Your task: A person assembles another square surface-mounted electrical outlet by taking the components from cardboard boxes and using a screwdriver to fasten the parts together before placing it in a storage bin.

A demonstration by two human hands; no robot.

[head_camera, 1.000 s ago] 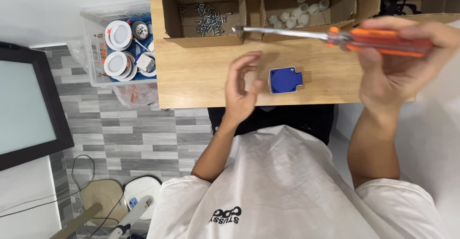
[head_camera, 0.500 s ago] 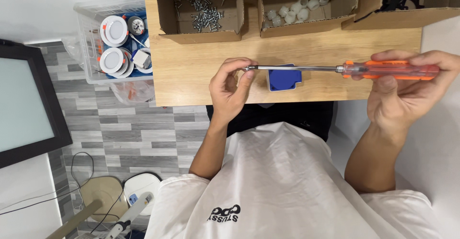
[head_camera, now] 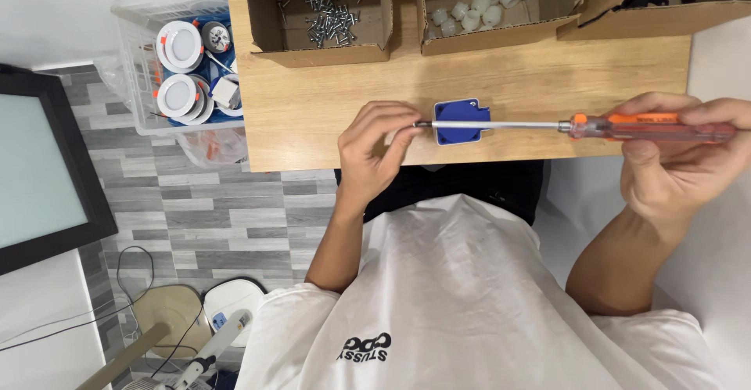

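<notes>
Wooden desk (head_camera: pixel 328 108), seen from above, with boxes along its far edge.
Right hand (head_camera: pixel 677 163) grips an orange-handled screwdriver (head_camera: pixel 579 126) lying level; left hand (head_camera: pixel 375 143) pinches its tip with narrow fingers, just left of a blue socket (head_camera: pixel 461 116) on the desk. Far boxes hold screws (head_camera: pixel 328 18) and white caps (head_camera: pixel 477 10).

White short-sleeve tee w/ black printed logo on chest, dark trousers, both forearms bare.

Both hands raised, forearms angled inward.
Left hand (head_camera: pixel 375 143) pinches thumb against fingertips; right hand (head_camera: pixel 677 159) is curled closed in a grip, thumb underneath.
</notes>
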